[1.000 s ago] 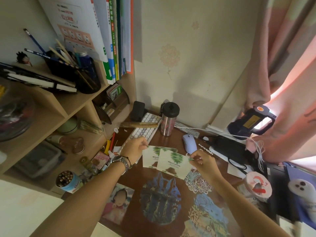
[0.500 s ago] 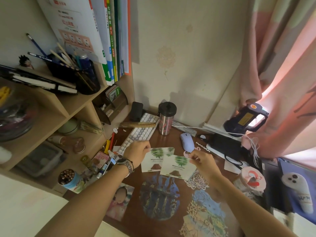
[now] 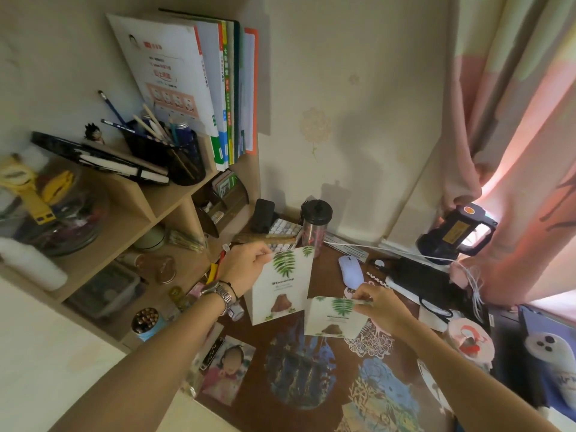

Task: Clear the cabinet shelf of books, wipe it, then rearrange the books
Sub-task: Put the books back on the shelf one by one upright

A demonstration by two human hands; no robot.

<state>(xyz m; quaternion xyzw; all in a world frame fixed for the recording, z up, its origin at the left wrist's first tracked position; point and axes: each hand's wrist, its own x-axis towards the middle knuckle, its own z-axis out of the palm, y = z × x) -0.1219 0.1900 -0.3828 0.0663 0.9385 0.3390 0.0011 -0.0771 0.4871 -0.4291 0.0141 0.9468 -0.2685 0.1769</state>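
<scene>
My left hand [image 3: 246, 266] pinches the top edge of a thin white booklet with a green fern print [image 3: 280, 288] and holds it lifted, tilted above the desk. My right hand [image 3: 378, 304] pinches the upper right corner of a second fern booklet [image 3: 335, 318], which lies low over the brown desk [image 3: 324, 272]. Several tall books [image 3: 218, 88] stand upright on the top shelf of the wooden cabinet [image 3: 174, 198] at the left.
A black pen cup [image 3: 184, 157] and flat notebooks [image 3: 103, 157] share the top shelf. On the desk stand a steel tumbler [image 3: 314, 229], a keyboard [image 3: 283, 232], a pale mouse [image 3: 351, 271] and a black lamp [image 3: 455, 233]. Pink curtain [image 3: 514, 120] hangs at right.
My left hand has raised its fern booklet off the desk and tilted it upright. My right hand still pinches the second booklet. The camera has tilted up, showing more of the shelf books.
</scene>
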